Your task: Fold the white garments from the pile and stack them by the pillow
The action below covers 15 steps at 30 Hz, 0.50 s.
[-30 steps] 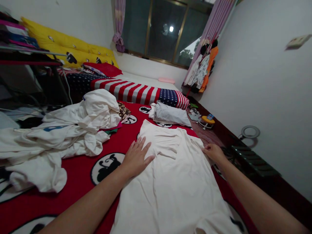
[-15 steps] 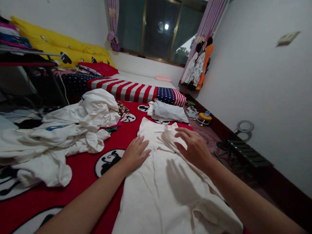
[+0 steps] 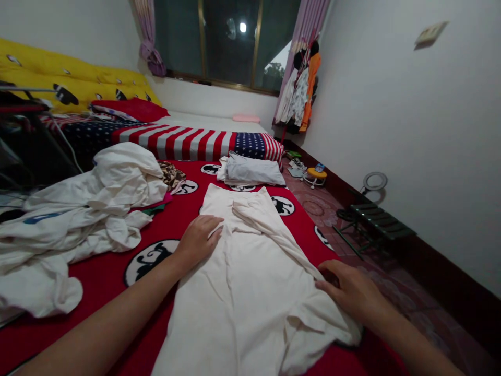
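Note:
A cream white garment [image 3: 242, 282] lies flat on the red bedspread [image 3: 117, 292], its right side folded inward over the middle. My left hand [image 3: 198, 240] rests on the garment's upper left edge with the fingers curled against the cloth. My right hand [image 3: 352, 295] lies at the garment's lower right edge, fingers bent and touching the folded cloth. Both forearms reach in from the bottom of the view.
A heap of white clothes [image 3: 82, 209] covers the bed's left side. A folded grey-white item [image 3: 250, 171] sits beyond the garment, before a stars-and-stripes blanket [image 3: 195, 143]. A dark folding stool [image 3: 371, 222] and a small yellow stool [image 3: 316, 175] stand on the floor to the right.
My right hand carried the garment's right side over toward the middle, then drew back down to the lower right edge. The left hand stayed at the upper left edge, fingers curling.

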Motion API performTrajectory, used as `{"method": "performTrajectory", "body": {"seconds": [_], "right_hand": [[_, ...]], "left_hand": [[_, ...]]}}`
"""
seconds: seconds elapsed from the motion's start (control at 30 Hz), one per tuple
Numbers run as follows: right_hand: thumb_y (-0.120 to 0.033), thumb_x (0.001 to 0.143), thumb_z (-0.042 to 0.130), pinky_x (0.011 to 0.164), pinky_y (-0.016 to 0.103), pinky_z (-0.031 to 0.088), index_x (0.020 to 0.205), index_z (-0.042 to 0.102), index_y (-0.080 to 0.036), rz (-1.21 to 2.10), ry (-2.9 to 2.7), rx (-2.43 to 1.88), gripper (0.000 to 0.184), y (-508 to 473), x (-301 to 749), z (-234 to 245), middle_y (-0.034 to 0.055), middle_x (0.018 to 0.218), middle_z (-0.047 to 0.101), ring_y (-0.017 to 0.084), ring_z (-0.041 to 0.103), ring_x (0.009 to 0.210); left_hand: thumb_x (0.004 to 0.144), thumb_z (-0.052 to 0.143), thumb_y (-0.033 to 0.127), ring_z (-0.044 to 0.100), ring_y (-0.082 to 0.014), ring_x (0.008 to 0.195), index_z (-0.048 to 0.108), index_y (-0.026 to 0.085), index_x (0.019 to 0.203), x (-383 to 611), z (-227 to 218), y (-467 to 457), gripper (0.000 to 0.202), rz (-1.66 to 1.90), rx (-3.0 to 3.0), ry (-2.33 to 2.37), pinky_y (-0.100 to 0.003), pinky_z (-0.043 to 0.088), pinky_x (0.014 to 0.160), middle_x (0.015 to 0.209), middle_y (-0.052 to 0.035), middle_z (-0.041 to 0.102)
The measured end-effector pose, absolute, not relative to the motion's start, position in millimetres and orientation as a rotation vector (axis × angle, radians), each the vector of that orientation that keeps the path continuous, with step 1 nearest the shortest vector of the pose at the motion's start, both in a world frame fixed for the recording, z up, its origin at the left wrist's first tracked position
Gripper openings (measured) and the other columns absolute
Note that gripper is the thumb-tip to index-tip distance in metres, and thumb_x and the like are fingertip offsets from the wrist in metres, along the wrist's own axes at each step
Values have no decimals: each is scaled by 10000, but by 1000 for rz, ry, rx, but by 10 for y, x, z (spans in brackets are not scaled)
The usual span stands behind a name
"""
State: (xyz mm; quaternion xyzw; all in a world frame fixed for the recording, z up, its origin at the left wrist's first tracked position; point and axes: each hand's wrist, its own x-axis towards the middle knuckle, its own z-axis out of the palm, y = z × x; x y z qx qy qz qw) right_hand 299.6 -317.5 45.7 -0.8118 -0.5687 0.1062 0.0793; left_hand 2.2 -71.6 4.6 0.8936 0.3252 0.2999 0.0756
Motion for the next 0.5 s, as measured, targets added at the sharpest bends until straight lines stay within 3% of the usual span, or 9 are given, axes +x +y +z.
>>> {"method": "performTrajectory", "body": {"seconds": [0.2,0.27,0.37,0.43,0.5], "right_hand": [[-274,792,516,635,288,381,778,557,-222,357,-1694,-2419,68,-3351,2912,473,22,795,652,200,613,747],[-292,813,485,627,285,394,797,540,-227,426,-1620,-2382,87,-3382,2884,493,12,756,653,198,623,725],[-327,846,462,664,265,446,925,553,-234,606,-1557,-2205,152,-3443,2839,531,16,831,684,186,646,756],[-332,840,490,693,247,473,1018,569,-239,678,-1546,-2118,216,-3488,2798,548,26,910,697,183,656,793],[-326,819,529,688,232,487,991,602,-239,677,-1552,-2090,206,-3523,2751,559,31,915,700,184,656,795]], "left_hand": [[886,491,303,655,-219,850,521,226,1337,425,395,-685,458,634,2606,1191,-300,474,736,889,-42,721],[890,490,347,664,-232,854,501,232,1357,613,482,-650,481,557,2550,1270,-298,466,717,870,-47,728],[860,530,453,655,-283,958,494,195,1364,869,508,-535,567,554,2370,1375,-331,476,747,1013,-116,718],[790,617,462,674,-285,881,517,159,1340,999,462,-435,636,629,2142,1378,-339,493,711,1061,-153,701],[729,677,366,679,-243,720,593,128,1248,1092,401,-344,577,703,1946,1324,-314,504,625,979,-146,714]]}}
